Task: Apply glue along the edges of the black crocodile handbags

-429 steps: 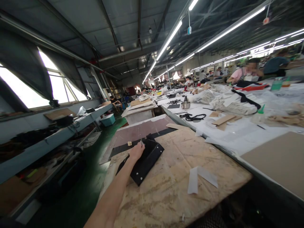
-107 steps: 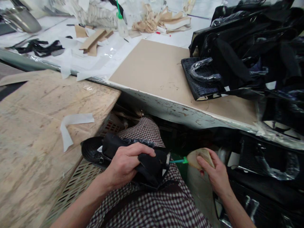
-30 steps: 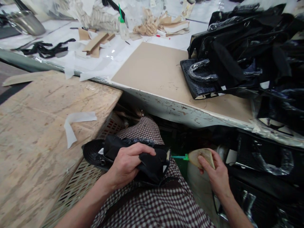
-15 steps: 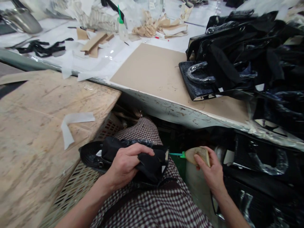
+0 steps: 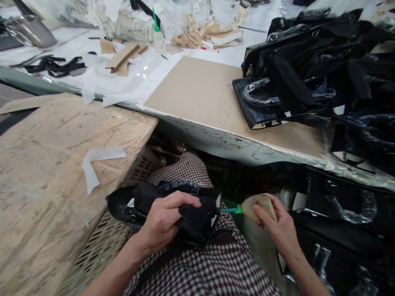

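Note:
A black bag (image 5: pixel 123 204) with a white tag lies across my lap over a checkered cloth. My left hand (image 5: pixel 165 213) grips its black fabric, fingers closed, with the thumb side towards the right. My right hand (image 5: pixel 276 220) is closed around a yellowish glue bottle (image 5: pixel 254 208), which is tilted on its side. From the bottle's green cap a thin nozzle points left, and its tip is at the right edge of the bag, near a pale strip. Whether the tip touches the bag cannot be made out.
A wooden board (image 5: pixel 55 164) with a white strip (image 5: pixel 91 164) stands at the left. Ahead, the worktable bears brown cardboard (image 5: pixel 197 90), a second green-capped bottle (image 5: pixel 159 39) and piled black bags (image 5: pixel 293 70). More bags (image 5: pixel 327 238) lie low at the right.
The bottle and my right hand have shifted slightly right and down. The nozzle tip sits a little lower along the bag's right edge. My left hand keeps its grip.

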A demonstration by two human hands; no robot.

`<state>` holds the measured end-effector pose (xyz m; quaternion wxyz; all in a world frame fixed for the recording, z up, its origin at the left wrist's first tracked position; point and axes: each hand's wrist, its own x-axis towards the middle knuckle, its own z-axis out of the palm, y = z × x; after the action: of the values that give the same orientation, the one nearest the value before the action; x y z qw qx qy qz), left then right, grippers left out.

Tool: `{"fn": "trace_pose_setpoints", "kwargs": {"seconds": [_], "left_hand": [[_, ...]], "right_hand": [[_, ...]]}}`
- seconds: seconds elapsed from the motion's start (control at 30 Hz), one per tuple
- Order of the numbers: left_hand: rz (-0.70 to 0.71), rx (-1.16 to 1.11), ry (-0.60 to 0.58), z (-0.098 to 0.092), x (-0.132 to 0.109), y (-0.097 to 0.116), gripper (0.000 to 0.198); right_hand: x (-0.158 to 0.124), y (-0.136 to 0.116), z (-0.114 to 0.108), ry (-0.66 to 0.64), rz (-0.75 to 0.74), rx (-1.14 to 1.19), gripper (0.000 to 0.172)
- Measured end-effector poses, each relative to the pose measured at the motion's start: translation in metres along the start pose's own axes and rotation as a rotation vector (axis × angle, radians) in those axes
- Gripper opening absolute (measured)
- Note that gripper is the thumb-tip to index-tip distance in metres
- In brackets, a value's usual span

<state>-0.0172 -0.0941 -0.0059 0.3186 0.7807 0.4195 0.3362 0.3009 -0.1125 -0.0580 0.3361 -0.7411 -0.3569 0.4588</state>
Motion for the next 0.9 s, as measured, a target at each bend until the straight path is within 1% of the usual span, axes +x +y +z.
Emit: {"fn": "trace_pose_setpoints", "kwargs": {"seconds": [0.1,0.17,0.2,0.33,0.47,0.53,0.63,0.73,0.83,0.9], "left_hand": [[0.002,0.004,-0.003,0.001,-0.002,0.001,0.024],[0.009,0.012,0.003,0.001,-0.002,0.001,0.024],[0.012,0.017,0.008,0.001,-0.002,0.001,0.024],[0.027,0.021,0.017,0.002,-0.002,0.0,0.023],[0.051,0.018,-0.005,0.002,-0.004,-0.002,0.026],[0.039,0.01,-0.006,0.002,-0.005,-0.003,0.027],[0.013,-0.006,0.001,0.003,-0.008,-0.004,0.029],[0.023,-0.009,0.009,0.004,-0.01,-0.005,0.03],[0.037,0.002,0.007,0.005,-0.01,-0.004,0.03],[0.038,0.005,0.007,0.004,-0.01,-0.003,0.029]], "right_hand": [[-0.003,0.0,0.001,0.081,-0.089,-0.063,0.059],[-0.005,-0.001,0.001,0.127,-0.111,-0.075,0.058],[-0.006,-0.001,0.002,0.127,-0.105,-0.068,0.059],[-0.008,0.001,0.005,0.053,-0.073,-0.053,0.061],[-0.008,0.006,0.006,0.103,-0.11,-0.083,0.062],[-0.009,0.007,0.004,0.112,-0.12,-0.085,0.062],[-0.014,0.004,0.002,0.084,-0.055,-0.045,0.064],[-0.019,-0.001,0.0,0.041,0.028,-0.007,0.065],[-0.025,-0.004,-0.002,0.007,0.061,0.004,0.063],[-0.028,-0.006,-0.003,0.008,0.063,0.005,0.062]]}}
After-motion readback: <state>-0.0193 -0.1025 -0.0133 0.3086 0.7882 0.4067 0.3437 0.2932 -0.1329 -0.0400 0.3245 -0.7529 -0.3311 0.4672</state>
